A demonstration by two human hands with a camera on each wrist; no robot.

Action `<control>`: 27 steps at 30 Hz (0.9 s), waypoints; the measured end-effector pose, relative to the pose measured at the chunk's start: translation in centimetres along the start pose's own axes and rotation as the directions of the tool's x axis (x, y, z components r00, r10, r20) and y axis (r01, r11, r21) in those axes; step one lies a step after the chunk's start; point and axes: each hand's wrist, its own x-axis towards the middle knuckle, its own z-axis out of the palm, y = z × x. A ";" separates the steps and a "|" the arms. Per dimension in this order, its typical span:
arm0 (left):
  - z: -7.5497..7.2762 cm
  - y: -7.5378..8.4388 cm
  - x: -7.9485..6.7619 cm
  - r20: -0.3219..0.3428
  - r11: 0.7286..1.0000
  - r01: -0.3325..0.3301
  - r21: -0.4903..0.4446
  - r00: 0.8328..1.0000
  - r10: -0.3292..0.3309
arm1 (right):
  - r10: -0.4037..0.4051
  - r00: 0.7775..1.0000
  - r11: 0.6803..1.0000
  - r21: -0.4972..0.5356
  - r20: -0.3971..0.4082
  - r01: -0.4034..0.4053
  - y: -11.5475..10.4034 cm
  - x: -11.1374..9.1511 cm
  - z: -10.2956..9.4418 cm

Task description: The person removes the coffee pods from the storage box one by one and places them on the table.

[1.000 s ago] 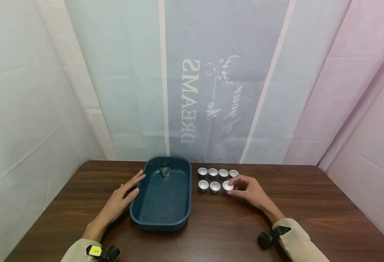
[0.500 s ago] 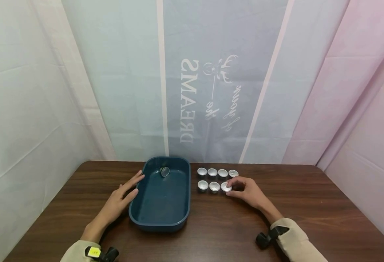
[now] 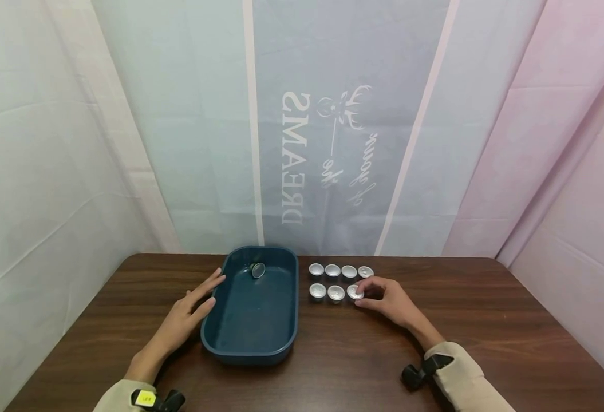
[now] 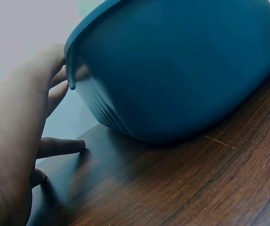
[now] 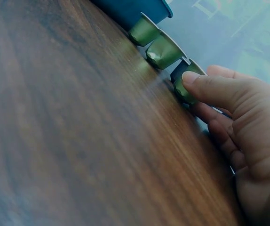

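Observation:
In the head view my right hand [image 3: 391, 300] pinches a coffee capsule [image 3: 354, 292] at the right end of the front row, thumb on the near side. The right wrist view shows this capsule's green body [image 5: 184, 89] between thumb and fingers, low over the table and close beside the middle capsule [image 5: 163, 52]. Another capsule [image 3: 318, 292] ends the row on the left. My left hand [image 3: 180, 320] has its fingers extended along the left rim of a dark blue tub [image 3: 249, 356]. From the left wrist, two of its fingers [image 4: 62, 147] reach down toward the table.
A back row of several silver-topped capsules [image 3: 332, 270] stands behind the front row. Inside the tub, a capsule [image 3: 257, 270] lies tilted near the far end. The brown wooden table [image 3: 353, 366] meets a hanging printed cloth [image 3: 219, 171] at the back.
My right hand has shifted slightly left with the pinched capsule, bringing it a little closer to its neighbour. The left hand stays at the tub's rim, and the head view drifts slightly.

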 end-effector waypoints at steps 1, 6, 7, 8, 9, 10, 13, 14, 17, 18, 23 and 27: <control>0.0 0.0 0.0 0.001 1.000 0.001 -0.001 1.000 -0.001 | 0.000 1.000 1.000 0.005 0.001 0.000 0.1 0.0 0.0; 0.0 0.0 0.0 0.002 1.000 0.003 -0.003 1.000 -0.003 | -0.003 1.000 1.000 0.014 0.001 0.003 -0.1 0.0 0.0; 0.0 0.0 0.0 0.001 1.000 0.002 -0.002 1.000 -0.002 | -0.002 1.000 1.000 0.017 0.002 0.002 -0.1 0.0 0.0; 0.0 0.0 0.0 0.000 1.000 0.002 -0.001 1.000 -0.002 | -0.001 1.000 1.000 0.020 0.002 0.001 -0.1 0.0 0.0; 0.0 0.0 0.0 -0.001 1.000 0.001 0.001 1.000 -0.001 | -0.003 1.000 1.000 0.021 0.005 0.002 -0.1 0.0 -0.1; 0.0 0.0 0.0 -0.002 1.000 0.000 0.003 1.000 0.000 | 0.000 1.000 1.000 0.024 0.006 0.000 -0.2 0.0 -0.1; 0.0 0.0 0.0 -0.001 1.000 0.001 0.005 1.000 -0.001 | -0.001 1.000 1.000 0.022 0.006 0.001 -0.3 0.0 0.0; 0.0 -0.1 0.0 0.000 1.000 0.001 0.006 1.000 -0.001 | -0.005 1.000 1.000 0.020 0.006 0.005 -0.3 0.0 0.0; 0.0 0.0 0.0 -0.001 1.000 0.002 0.002 1.000 -0.002 | -0.024 1.000 1.000 0.021 0.005 0.024 -0.9 -0.1 -0.1; 0.1 0.0 0.0 0.000 1.000 0.002 -0.001 1.000 -0.002 | -0.030 1.000 0.999 0.030 0.007 0.030 -1.3 -0.1 -0.1; 0.2 -0.3 -0.1 0.004 1.000 -0.008 -0.011 1.000 0.008 | -0.043 0.999 0.996 0.080 0.026 0.041 -3.1 -0.4 -0.6; 0.1 -0.2 0.0 0.000 1.000 -0.004 -0.004 1.000 0.004 | -0.068 0.997 0.994 0.090 0.034 0.064 -3.4 -0.7 -1.0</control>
